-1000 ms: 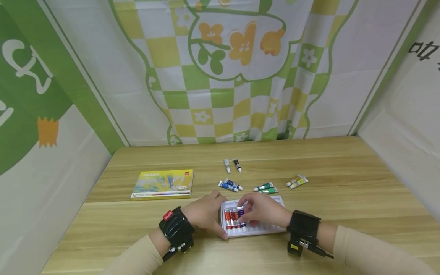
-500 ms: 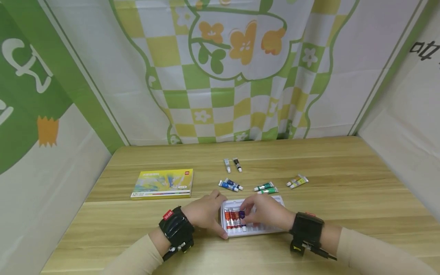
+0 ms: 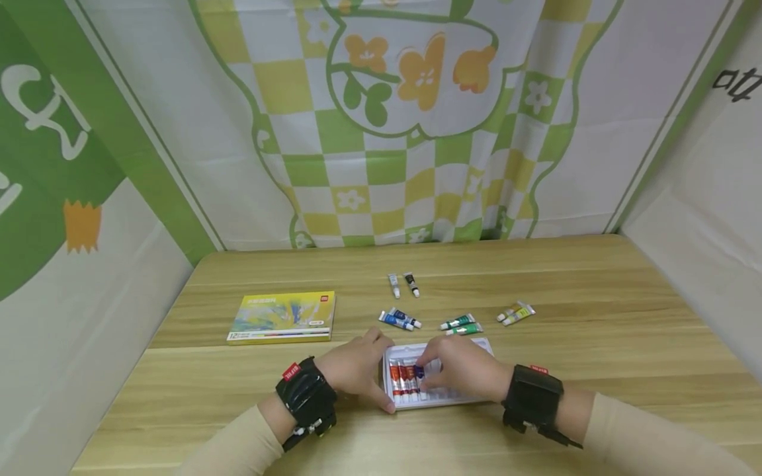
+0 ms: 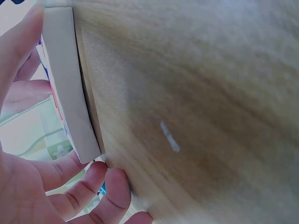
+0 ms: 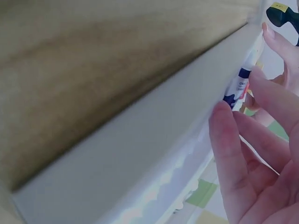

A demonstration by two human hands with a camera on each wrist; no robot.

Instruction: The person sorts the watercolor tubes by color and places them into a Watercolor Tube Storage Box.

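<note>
In the head view, a white plastic tray [image 3: 411, 348] lies near the front of the table. My left hand [image 3: 357, 363] grips its left end, thumb at the near corner and fingers at the far one; the left wrist view shows this span across the tray's end wall [image 4: 70, 88]. Red and orange-brown paint tubes [image 3: 402, 383] lie side by side in the tray's left slots. Beside them is a purple paint tube [image 3: 419, 372], pinched by the thumb and fingertips of my right hand [image 3: 461, 367]. In the right wrist view, fingertips touch this tube [image 5: 238, 86] near the tray wall.
Behind the tray lie pairs of tubes: blue [image 3: 395, 321], green [image 3: 458, 322] and yellow-ochre [image 3: 516, 313]. Farther back are a white tube [image 3: 393, 285] and a black tube [image 3: 411, 284]. A yellow paint box [image 3: 282, 318] lies at the left.
My right hand has shifted slightly right, and the purple tube, partly covered by fingers earlier, lies in line with the red tubes. My left hand stays on the tray.
</note>
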